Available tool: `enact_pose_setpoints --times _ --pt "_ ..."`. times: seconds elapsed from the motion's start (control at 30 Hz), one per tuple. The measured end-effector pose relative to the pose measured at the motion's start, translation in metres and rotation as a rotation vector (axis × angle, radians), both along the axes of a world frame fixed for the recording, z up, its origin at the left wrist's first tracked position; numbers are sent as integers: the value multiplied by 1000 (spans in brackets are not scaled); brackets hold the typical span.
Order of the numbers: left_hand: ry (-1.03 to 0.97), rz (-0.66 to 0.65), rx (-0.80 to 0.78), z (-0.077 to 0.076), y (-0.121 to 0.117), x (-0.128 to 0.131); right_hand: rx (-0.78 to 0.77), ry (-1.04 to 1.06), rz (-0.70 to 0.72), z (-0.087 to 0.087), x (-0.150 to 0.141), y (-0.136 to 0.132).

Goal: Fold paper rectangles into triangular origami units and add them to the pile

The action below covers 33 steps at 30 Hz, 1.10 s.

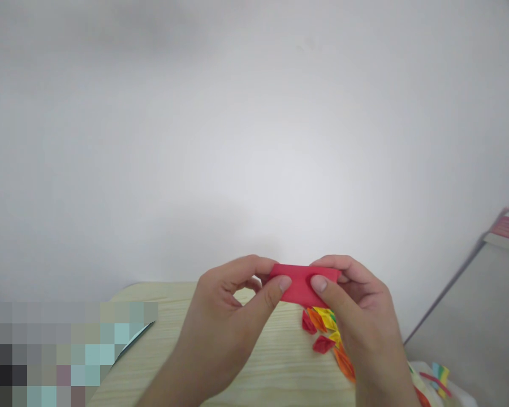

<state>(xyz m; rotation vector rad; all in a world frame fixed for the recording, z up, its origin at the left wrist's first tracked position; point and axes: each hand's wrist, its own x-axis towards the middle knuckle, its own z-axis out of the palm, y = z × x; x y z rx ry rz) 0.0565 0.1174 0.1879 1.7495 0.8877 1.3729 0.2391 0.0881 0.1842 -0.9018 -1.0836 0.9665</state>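
Note:
A small red piece of folded paper [302, 287] is held up above the table, roughly level. My left hand [237, 316] pinches its left end, thumb in front and index finger behind. At the right end, my right hand [360, 311] grips it the same way, its thumb pressed on the front face. Below the paper, partly behind my right hand, lie several small folded paper pieces: red ones [323, 344], an orange one [344, 364] and yellow ones [324, 317].
The light wooden table [280, 362] stands against a white wall [254, 141]. At the lower right, a white container [462, 395] has coloured paper strips [441, 379] by it. A grey panel [479, 305] rises on the right. The lower left is pixelated.

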Motion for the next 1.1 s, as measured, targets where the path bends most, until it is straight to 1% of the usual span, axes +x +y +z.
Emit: enact_pose_setpoints --times 0.1,0.17,0.33,0.43,0.63,0.8,0.93,1.1 --pt "90 -54 -5 3 1 -3 -64 -101 18 3 2 -3" --pt "116 -69 -17 4 1 -4 -66 -165 37 4 4 -3" --pt "52 -12 -35 8 1 -4 -60 -225 75 4 5 -3" --pt "13 -9 -56 9 2 -4 -57 -266 83 5 5 -3" --pt "-13 7 -76 5 5 -5 -81 -346 85 2 7 -3" --pt "95 4 -64 8 4 -8 -47 -348 95 -6 7 1" --pt "178 -22 -53 13 4 -6 -46 -333 102 -8 6 3" --pt "132 -47 -81 10 6 -3 -23 -268 108 -6 6 4"
